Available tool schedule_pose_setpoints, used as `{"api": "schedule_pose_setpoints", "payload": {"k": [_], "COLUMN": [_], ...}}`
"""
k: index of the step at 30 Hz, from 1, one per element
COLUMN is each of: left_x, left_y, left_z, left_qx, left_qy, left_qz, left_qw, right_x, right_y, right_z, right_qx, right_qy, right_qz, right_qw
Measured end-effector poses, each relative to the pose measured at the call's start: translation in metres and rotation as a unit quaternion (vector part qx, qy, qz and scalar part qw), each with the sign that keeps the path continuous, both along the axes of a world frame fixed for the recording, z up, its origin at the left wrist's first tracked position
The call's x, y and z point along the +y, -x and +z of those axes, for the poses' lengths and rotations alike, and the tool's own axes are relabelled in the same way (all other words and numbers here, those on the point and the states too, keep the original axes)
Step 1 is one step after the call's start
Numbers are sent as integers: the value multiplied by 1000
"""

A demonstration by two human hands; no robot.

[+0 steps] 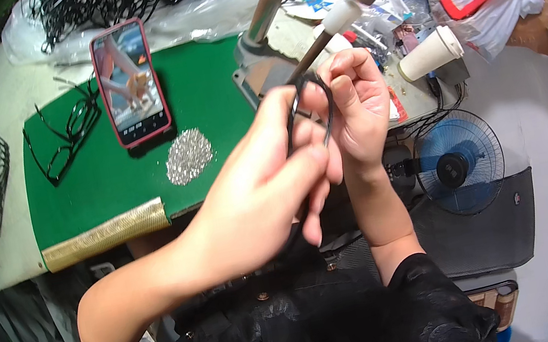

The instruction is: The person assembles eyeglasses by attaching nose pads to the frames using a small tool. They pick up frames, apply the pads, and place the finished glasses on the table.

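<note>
My left hand (pixel 255 188) is closed around a thin black eyeglass frame (pixel 332 114), held up in front of a metal bench machine (pixel 263 64). Against the frame's right side, my right hand (pixel 358 102) has its thumb and fingers pinched together. What lies between those right fingertips is hidden or too small to make out. Left of my hands, a pile of small silver metal pieces (pixel 189 157) lies on the green mat (pixel 207 73). More black eyeglass frames (pixel 69 131) rest on the mat's left part.
A phone in a red case (pixel 129 83) lies on the mat, its screen lit. Along the near edge runs a gold strip (pixel 107 234). Black frames fill a plastic bag (pixel 206 23) at the back. At right are a white cup (pixel 430 54) and a blue fan (pixel 457 162).
</note>
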State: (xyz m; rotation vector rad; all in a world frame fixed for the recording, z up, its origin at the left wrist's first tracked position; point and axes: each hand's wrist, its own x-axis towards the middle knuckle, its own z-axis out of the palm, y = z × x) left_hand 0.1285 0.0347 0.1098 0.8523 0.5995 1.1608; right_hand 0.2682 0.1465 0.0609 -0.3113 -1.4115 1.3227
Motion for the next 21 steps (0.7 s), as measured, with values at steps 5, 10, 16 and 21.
{"api": "schedule_pose_setpoints", "payload": {"k": [5,10,16,21], "left_x": [60,84,96,106], "left_y": [-8,-25,-37,-44], "left_z": [7,17,19,13], "left_qx": [1,-10,-21,-7], "left_qy": [-61,-25,-9,-28], "left_qz": [122,165,183,197], "left_qw": [991,986,983,980], "right_x": [11,10,15,19], "right_y": [-15,-37,-47,-52], "right_z": [-6,-15,-15,-5], "right_qx": [5,-35,-71,-59], "right_qy": [48,35,5,-4], "right_qz": [-69,-120,-156,-162], "right_qw": [996,992,985,985]}}
